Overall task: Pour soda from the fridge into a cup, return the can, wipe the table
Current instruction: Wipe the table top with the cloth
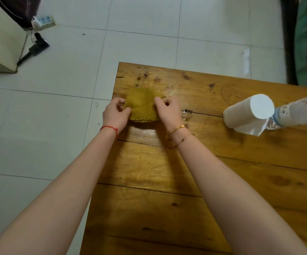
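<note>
While both hands (116, 115) (167, 109) pinch the yellow cloth (142, 105), a wide wipe could topple the paper roll (248, 113) right.

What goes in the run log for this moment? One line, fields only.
stage: wiping | left hand: pinching cloth | right hand: pinching cloth | yellow cloth: on table | tissue roll: upright

Glossy varnished knotty plank wooden table (167, 172). On it: yellow waffle-textured cloth (142, 107), matt white paper tissue roll (248, 113), apparently clear plastic bottle (294, 115).
</note>
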{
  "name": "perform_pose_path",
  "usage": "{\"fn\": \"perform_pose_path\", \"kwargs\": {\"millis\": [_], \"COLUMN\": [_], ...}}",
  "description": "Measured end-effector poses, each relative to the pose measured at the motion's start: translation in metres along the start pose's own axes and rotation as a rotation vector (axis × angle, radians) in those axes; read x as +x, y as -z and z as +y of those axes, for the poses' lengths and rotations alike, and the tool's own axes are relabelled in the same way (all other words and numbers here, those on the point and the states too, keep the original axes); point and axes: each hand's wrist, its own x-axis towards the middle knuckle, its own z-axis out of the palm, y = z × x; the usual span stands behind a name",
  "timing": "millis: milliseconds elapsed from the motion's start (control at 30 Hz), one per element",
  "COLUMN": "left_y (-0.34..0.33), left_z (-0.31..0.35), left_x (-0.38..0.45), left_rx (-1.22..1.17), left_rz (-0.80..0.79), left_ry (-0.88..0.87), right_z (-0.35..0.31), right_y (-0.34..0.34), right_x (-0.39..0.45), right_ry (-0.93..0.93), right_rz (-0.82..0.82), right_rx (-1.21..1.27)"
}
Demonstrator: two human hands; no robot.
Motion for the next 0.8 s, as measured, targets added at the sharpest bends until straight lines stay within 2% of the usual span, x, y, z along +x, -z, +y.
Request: {"fn": "perform_pose_path", "kwargs": {"millis": [133, 200, 267, 400, 467, 667, 800], "left_y": [-0.004, -0.008, -0.009, -0.012, -0.016, -0.040, -0.060], "left_z": [0.001, -0.001, -0.004, -0.019, -0.029, -0.054, -0.068], "left_x": [-0.030, -0.047, -0.065, -0.101, -0.120, -0.179, -0.215], "left_rx": [-0.182, -0.189, -0.099, 0.278, 0.395, 0.638, 0.694], "left_rz": [-0.112, -0.125, -0.112, -0.082, -0.106, -0.199, -0.263], "left_ry": [0.024, 0.033, -0.038, -0.328, -0.424, -0.541, -0.567], "right_z": [0.004, 0.016, 0.027, 0.049, 0.059, 0.095, 0.127], "right_y": [0.008, 0.017, 0.029, 0.056, 0.073, 0.138, 0.188], "right_x": [-0.034, -0.051, -0.069, -0.102, -0.116, -0.151, -0.173], "right_ry": [-0.379, -0.431, -0.447, -0.421, -0.433, -0.402, -0.389], "right_rz": [-0.120, -0.098, -0.074, -0.081, -0.098, -0.014, 0.065], "right_rx": [0.922, 1.146, 1.270, 1.295, 1.292, 1.282, 1.238]}}
